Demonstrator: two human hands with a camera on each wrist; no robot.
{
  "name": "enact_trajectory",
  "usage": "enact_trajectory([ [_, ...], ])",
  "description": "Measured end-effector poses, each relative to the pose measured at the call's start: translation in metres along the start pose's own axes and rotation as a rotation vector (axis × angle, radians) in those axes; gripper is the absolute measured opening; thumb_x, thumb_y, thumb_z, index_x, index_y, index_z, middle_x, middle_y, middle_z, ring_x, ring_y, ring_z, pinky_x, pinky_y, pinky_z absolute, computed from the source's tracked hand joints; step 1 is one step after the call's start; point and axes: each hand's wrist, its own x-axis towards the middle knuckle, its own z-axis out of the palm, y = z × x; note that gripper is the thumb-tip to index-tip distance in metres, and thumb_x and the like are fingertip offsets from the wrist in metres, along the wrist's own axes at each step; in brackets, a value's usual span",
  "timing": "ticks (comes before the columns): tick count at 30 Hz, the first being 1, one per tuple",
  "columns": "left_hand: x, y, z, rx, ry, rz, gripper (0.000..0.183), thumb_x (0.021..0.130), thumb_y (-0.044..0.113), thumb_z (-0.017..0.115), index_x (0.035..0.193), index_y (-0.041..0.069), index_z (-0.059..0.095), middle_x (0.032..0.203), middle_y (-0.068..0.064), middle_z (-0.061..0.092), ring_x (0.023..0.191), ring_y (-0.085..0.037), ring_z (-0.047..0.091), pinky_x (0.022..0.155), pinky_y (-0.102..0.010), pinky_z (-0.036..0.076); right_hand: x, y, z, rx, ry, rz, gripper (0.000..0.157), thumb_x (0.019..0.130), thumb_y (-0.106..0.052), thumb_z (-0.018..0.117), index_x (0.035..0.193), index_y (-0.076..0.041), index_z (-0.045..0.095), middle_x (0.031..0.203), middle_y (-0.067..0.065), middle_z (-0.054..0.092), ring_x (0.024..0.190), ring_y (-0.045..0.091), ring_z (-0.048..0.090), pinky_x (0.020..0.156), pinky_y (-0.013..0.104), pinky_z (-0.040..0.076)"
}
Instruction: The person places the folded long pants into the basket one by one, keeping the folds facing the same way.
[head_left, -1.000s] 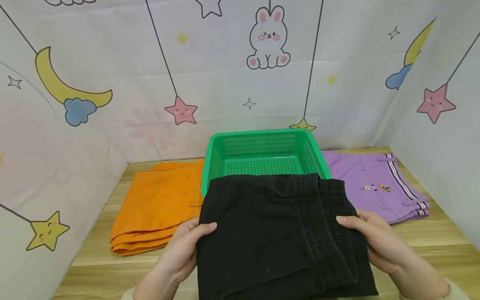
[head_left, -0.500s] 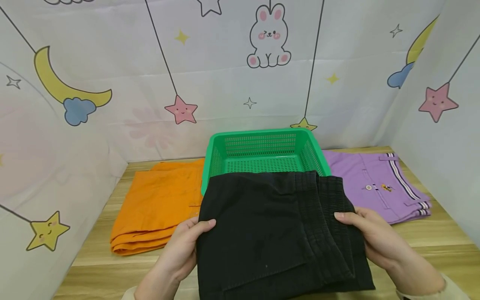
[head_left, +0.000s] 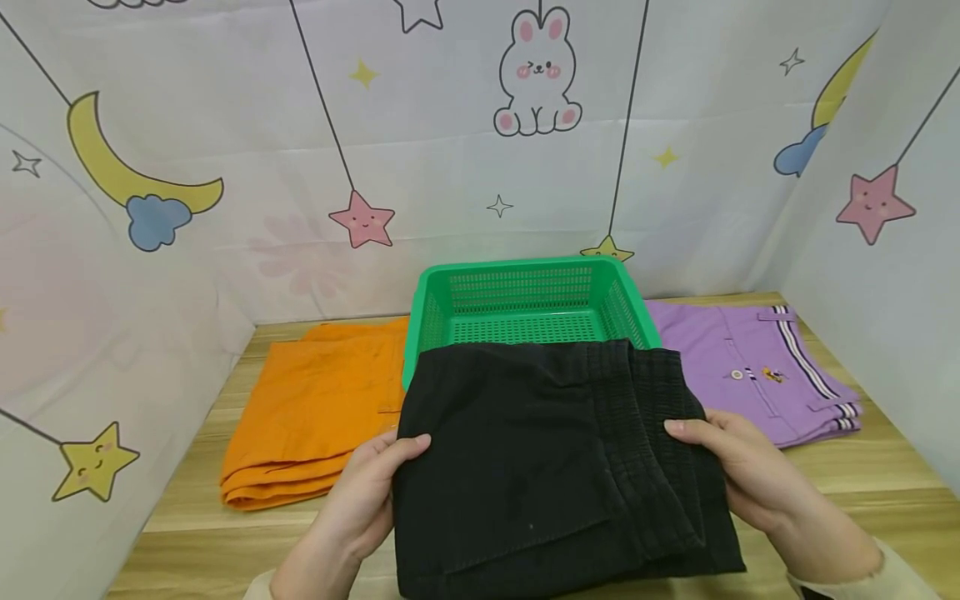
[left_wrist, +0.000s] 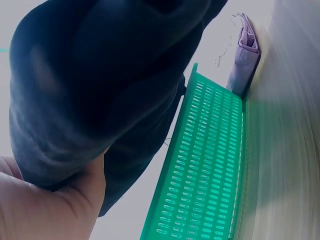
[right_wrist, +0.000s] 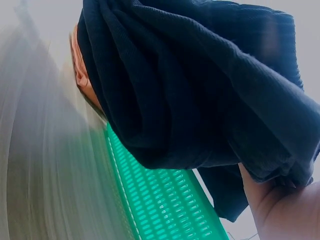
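Note:
Folded black pants [head_left: 510, 467] with a ribbed elastic waistband are held up in front of me, above the table. My left hand [head_left: 367, 492] grips their left edge, thumb on top and fingers hidden underneath. At the waistband side my right hand [head_left: 757, 479] pinches them the same way. Both wrist views show layers of dark cloth hanging between thumb and fingers, clear of the wood. Behind the pants stands a green plastic basket [head_left: 525, 275] with slotted walls; the cloth overlaps its front in the head view.
Left of the basket lies a folded orange garment [head_left: 322, 400]. To its right is a folded purple garment [head_left: 720, 358] with striped trim and a button. The wooden table [head_left: 180, 550] meets a white curtain [head_left: 450, 167] printed with stars, moons and a rabbit.
The black pants have shifted slightly up and left at the waistband side, along with my right hand. Both hands keep their hold; basket and other garments stay put.

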Motion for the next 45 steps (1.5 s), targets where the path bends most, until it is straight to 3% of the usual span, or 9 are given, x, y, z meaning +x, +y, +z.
enact_trajectory([
  [8,0.002,0.001,0.001,-0.010,0.017,0.004,0.017,0.095,0.019,0.054,0.109,0.010,0.058,0.101,0.004,0.066,0.093,-0.011,0.064,0.085,-0.027,0.052,0.002,-0.003,0.000,-0.044,0.038,0.012,0.034,0.103,-0.009,0.029,0.116,-0.008,0.060,0.109,0.007,0.069,0.099,0.019,0.067,0.083,0.036,0.056],
  [32,0.005,0.006,0.004,-0.026,0.050,0.000,0.016,0.096,0.019,0.053,0.106,0.009,0.060,0.099,0.004,0.067,0.091,-0.011,0.065,0.085,-0.027,0.053,0.011,-0.008,0.001,-0.066,0.048,0.015,0.034,0.103,-0.010,0.031,0.113,-0.009,0.063,0.107,0.004,0.070,0.097,0.017,0.068,0.082,0.034,0.056],
  [45,0.008,0.007,0.004,-0.019,0.088,0.004,0.024,0.095,0.020,0.053,0.115,0.005,0.055,0.101,0.004,0.066,0.094,-0.011,0.064,0.085,-0.027,0.052,0.014,-0.010,0.002,-0.089,0.075,0.013,0.031,0.103,-0.011,0.033,0.111,-0.009,0.063,0.105,0.004,0.071,0.095,0.017,0.068,0.081,0.034,0.056],
])
